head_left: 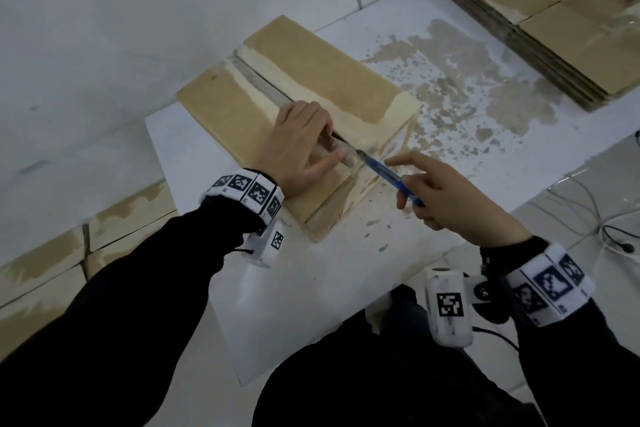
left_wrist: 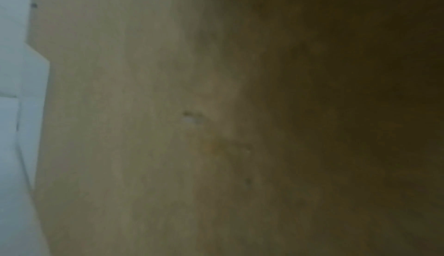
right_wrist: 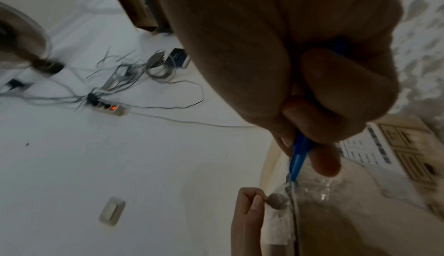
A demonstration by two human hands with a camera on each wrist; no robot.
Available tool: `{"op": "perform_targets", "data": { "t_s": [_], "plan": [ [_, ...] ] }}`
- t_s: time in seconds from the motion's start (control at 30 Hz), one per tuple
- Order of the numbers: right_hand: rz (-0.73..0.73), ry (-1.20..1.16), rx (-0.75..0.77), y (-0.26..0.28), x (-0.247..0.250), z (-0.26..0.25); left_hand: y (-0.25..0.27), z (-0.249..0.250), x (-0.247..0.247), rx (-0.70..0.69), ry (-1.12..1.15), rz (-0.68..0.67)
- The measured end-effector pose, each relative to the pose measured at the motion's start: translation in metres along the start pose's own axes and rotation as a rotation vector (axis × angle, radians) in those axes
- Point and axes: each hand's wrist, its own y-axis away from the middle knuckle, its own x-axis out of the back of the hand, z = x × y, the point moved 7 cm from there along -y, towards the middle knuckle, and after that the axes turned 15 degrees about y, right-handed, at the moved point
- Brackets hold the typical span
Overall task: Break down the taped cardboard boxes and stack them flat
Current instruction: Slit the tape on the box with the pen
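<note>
Head view: right hand (head_left: 446, 198) curled round blue cutter (head_left: 388, 177).

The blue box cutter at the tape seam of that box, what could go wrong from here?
1. The left hand lies on the cardboard box with its thumb right beside the tip of the blue box cutter; a slip could cut it.
2. The right hand holds the cutter at the box's near edge, so a hard pull could send the blade toward the person.
</note>
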Motion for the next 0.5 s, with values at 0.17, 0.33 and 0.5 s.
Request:
{"op": "perform_targets", "data": {
  "t_s": [0.17, 0.33, 0.5],
  "plan": [
    [-0.017, -0.073, -0.01, 0.002, -0.002, -0.003, 0.0, 0.0, -0.001, 0.013, -0.036, 0.011],
    [0.009, 0.039, 0.037, -0.004, 0.001, -0.009, 0.0, -0.002, 0.0, 0.021, -0.043, 0.051],
    [0.031, 0.168, 0.057, 0.002, 0.022, -0.006, 0.002, 0.001, 0.001, 0.013, -0.052, 0.068]
  ]
}}
